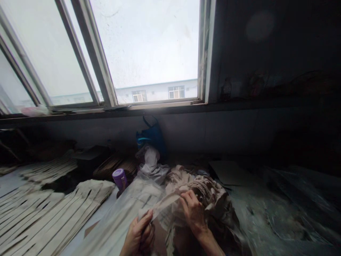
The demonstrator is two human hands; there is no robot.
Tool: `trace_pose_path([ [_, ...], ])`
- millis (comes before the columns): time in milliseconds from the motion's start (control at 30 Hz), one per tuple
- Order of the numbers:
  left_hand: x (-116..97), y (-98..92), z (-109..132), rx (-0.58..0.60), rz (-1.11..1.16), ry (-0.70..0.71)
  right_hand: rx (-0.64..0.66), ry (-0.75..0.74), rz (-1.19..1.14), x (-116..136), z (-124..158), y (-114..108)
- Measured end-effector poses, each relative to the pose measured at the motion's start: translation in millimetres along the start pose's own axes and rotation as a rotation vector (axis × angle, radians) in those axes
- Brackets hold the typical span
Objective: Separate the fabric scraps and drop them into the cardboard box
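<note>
A pale beige fabric strip (168, 202) is stretched between my two hands, sloping up to the right. My left hand (140, 231), at the bottom middle, has its fingers closed around the strip's lower end. Higher and to the right, my right hand (193, 211) pinches the other end, fingertips on the cloth. Behind and beside that hand lies a crumpled heap of beige cloth (210, 188), its lower part dark and hard to make out. Clear plastic sheeting (133, 202) over whitish material lies just left of the strip.
Stacked off-white fabric pieces (77, 202) cover the left of the table. A purple lidded cup (119, 179) stands beyond them. Near the wall are a blue bag (153, 137) and bunched white cloth (151, 158). Crinkled clear plastic (290, 213) lies at right. A window (149, 49) rises behind.
</note>
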State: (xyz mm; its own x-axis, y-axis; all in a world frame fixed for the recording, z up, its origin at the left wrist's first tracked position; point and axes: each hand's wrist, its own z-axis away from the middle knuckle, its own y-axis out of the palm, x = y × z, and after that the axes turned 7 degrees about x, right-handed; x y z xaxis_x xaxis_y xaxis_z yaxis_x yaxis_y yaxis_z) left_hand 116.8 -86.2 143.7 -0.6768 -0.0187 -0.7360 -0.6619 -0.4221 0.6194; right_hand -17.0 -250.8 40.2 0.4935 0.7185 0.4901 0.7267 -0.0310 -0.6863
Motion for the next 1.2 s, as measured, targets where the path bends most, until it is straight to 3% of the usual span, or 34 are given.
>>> trace_pose_path([
  [233, 2, -0.7, 0, -0.007, 0.028, 0.002, -0.067, -0.026, -0.011, -1, 3, 2],
  [533, 5, 0.9, 0, 0.047, 0.046, 0.007, -0.043, -0.002, -0.005, 8, -10, -2],
  [1200, -5, -20.5, -3, -0.029, 0.045, -0.001, -0.016, -0.031, -0.038, -1, 4, -3],
])
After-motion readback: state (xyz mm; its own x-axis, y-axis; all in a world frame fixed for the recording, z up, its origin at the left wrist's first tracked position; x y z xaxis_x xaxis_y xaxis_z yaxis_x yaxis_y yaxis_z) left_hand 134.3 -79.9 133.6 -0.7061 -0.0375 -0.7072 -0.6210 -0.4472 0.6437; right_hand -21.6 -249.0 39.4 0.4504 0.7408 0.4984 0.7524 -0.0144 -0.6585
